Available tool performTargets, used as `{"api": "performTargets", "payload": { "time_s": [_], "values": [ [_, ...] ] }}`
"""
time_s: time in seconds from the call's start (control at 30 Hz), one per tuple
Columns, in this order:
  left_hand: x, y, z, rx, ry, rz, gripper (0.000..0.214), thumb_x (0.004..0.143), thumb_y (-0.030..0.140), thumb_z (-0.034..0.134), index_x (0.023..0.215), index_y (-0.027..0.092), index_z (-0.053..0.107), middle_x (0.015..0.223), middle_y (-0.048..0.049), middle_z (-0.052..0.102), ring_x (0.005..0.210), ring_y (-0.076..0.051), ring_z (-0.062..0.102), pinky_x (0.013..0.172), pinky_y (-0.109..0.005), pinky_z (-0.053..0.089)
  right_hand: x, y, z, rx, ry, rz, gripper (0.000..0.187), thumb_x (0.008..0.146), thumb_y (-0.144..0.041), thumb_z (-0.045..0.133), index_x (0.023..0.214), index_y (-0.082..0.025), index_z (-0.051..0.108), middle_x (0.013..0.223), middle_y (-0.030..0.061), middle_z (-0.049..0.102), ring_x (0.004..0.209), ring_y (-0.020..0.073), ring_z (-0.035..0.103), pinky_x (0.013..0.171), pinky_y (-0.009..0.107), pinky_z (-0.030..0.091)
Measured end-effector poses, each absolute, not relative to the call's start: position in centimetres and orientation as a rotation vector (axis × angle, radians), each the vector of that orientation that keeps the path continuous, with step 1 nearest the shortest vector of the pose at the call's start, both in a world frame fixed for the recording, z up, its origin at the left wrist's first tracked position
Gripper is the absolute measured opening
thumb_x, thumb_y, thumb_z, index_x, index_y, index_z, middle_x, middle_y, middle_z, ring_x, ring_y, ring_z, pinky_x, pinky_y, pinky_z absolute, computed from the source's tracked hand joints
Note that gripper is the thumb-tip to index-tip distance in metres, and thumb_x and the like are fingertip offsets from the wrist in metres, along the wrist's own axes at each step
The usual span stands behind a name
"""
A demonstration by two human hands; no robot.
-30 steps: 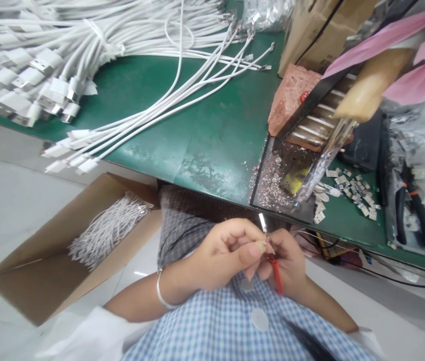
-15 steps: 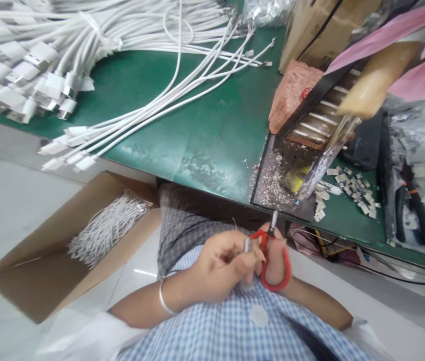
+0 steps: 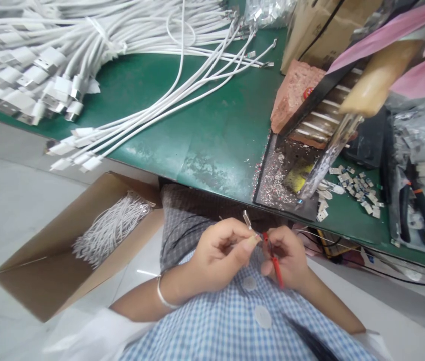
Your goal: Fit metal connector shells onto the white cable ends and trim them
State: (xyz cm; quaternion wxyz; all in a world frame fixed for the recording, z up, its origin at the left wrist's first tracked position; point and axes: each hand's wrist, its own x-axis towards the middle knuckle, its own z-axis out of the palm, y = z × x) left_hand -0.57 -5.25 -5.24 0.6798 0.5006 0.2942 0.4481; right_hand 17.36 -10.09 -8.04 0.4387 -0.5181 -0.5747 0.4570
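Note:
My left hand (image 3: 220, 256) is closed in a pinch, thumb against forefinger. A small shiny metal connector (image 3: 247, 219) sticks up at these fingertips; its lower part is hidden. My right hand (image 3: 286, 256) is closed around red-handled scissors (image 3: 277, 271), turned nearly edge-on, with the blades mostly out of sight. Both hands meet in front of my lap, just below the table edge, fingertips almost touching. A tiny bit of red shows between them, too small to name.
White USB cables (image 3: 160, 108) lie across the green table (image 3: 212, 135), beside a larger bundle (image 3: 54, 60). Small connectors (image 3: 359, 188) lie near a soldering iron (image 3: 370, 80), a brick (image 3: 297, 90) and pliers (image 3: 419, 205). A cardboard box (image 3: 47, 281) holds more cables at the left.
My right hand has turned the scissors from loops facing me to nearly edge-on. The metal piece at my left fingertips now points up, higher than before. The view has shifted slightly.

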Motion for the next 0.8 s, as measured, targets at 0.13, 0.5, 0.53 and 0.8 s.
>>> {"api": "performTargets", "payload": {
  "time_s": [0.13,0.5,0.53,0.8],
  "values": [
    [-0.6,-5.1,-5.4,1.354,0.698,1.089,0.006,0.094,0.019,0.06,0.092,0.016,0.065,0.073,-0.0034,0.068,0.052,-0.008,0.057,0.05,-0.018,0.045,17.6,-9.4,-7.1,-1.3,-1.532,1.04,0.05,0.075,-0.066,0.073,0.074,-0.022,0.048,0.057,-0.0068,0.047,0.048,0.0096,0.038,0.047,0.024,0.03],
    [-0.9,-4.0,-4.9,1.837,0.689,1.166,0.006,0.088,0.013,0.062,0.084,0.017,0.064,0.06,-0.0016,0.066,0.051,-0.012,0.057,0.051,-0.021,0.044,17.5,-8.9,-6.1,-1.329,-1.633,0.941,0.053,0.08,-0.073,0.061,0.073,-0.022,0.048,0.055,-0.0068,0.048,0.046,0.0091,0.042,0.046,0.022,0.034],
    [-0.9,-4.0,-5.0,1.852,0.678,1.165,0.005,0.088,0.013,0.062,0.088,0.017,0.064,0.062,-0.0016,0.066,0.051,-0.012,0.057,0.051,-0.021,0.044,17.5,-8.8,-6.0,-1.329,-1.639,0.934,0.053,0.08,-0.073,0.061,0.072,-0.022,0.048,0.055,-0.0069,0.048,0.046,0.009,0.042,0.046,0.022,0.033],
    [-1.0,-3.5,-5.1,1.962,0.582,1.222,0.015,0.09,0.011,0.057,0.103,0.015,0.063,0.066,-0.003,0.067,0.053,-0.012,0.057,0.051,-0.023,0.041,17.7,-8.4,-5.2,-1.333,-1.703,0.875,0.046,0.08,-0.058,0.073,0.068,-0.022,0.048,0.051,-0.007,0.049,0.044,0.0091,0.041,0.044,0.023,0.032]
  ]
}}
